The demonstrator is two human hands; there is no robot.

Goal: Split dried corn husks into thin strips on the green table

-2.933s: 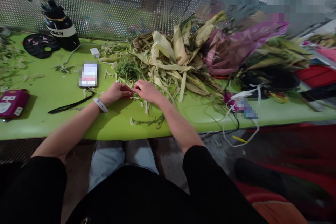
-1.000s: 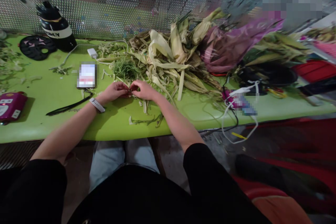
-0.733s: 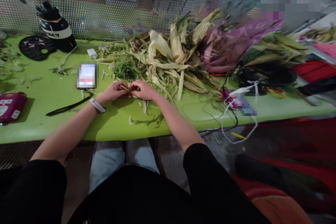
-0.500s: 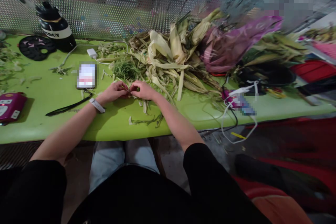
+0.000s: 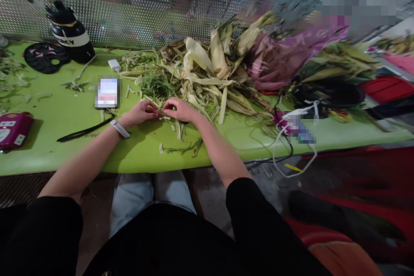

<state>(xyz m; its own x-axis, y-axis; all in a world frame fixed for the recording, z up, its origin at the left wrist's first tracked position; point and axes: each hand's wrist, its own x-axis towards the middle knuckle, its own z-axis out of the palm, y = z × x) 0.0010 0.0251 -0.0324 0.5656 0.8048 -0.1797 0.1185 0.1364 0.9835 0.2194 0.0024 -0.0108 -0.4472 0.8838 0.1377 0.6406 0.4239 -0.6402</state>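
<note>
Side by side at the near edge of a heap of plant scraps, both of my hands have their fingertips close together. My left hand (image 5: 144,112), with a white band on the wrist, is pinched, and what lies in it is too small to name. My right hand (image 5: 177,108) has thumb and fingers brought together beside it, also around something I cannot make out. Just beyond them lies a bundle of thin green stems (image 5: 157,85). Dry corn husks (image 5: 207,60) are piled behind and to the right. Pale husk strips (image 5: 178,129) lie below my right hand.
A phone (image 5: 107,92) with a black strap lies left of my hands on the green table (image 5: 129,155). Farther left are a black bottle (image 5: 73,36) and a magenta power strip (image 5: 14,130). A purple plastic bag (image 5: 274,60) and a white cable (image 5: 274,159) are at right.
My right hand has shifted slightly to the right, and its fingers have opened a small gap from the left hand's. The left hand stays nearly in place.
</note>
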